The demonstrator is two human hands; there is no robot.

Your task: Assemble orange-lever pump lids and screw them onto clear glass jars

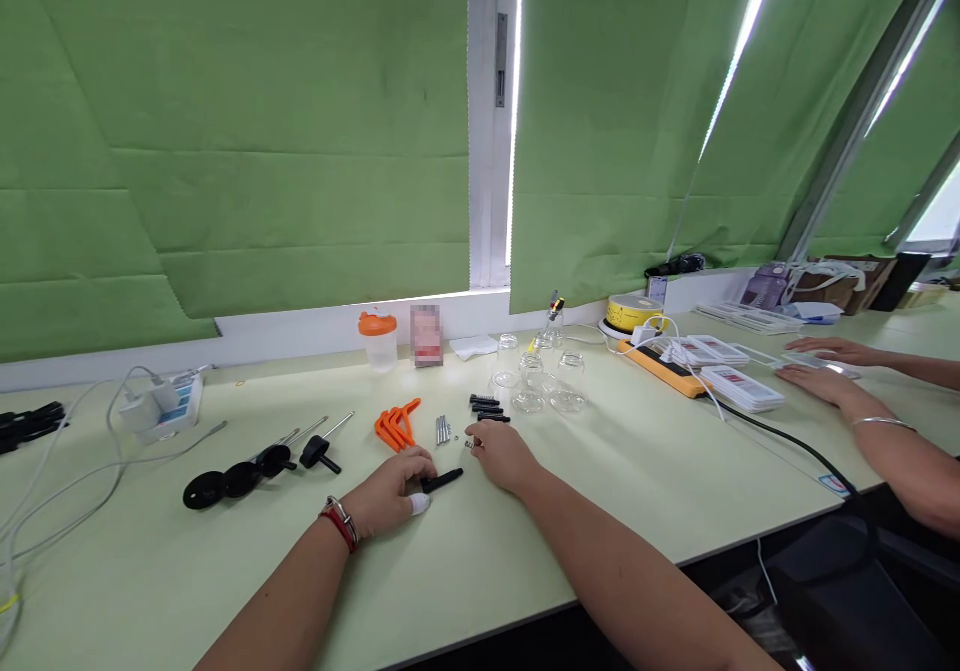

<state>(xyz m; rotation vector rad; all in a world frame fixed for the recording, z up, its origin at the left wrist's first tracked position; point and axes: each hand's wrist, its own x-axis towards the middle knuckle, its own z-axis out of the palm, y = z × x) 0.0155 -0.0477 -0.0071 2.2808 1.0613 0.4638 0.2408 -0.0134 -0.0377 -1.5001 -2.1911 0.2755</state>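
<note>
Left fingers (417, 463) grip a slim black rod (444, 480) back from the counter's (465, 571) front edge; whether right fingers (486, 436) pinch a spring (469, 443) is unclear.

No words or numbers could be read. Print on the pinkish box (427, 336) was pixelated; markings on the blue-edged sticker (833, 484) and white packs (742, 388) were too small.

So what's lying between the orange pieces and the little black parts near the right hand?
Slim silver rods lie side by side between the orange pieces and the little black parts; the head view shows them.
</note>
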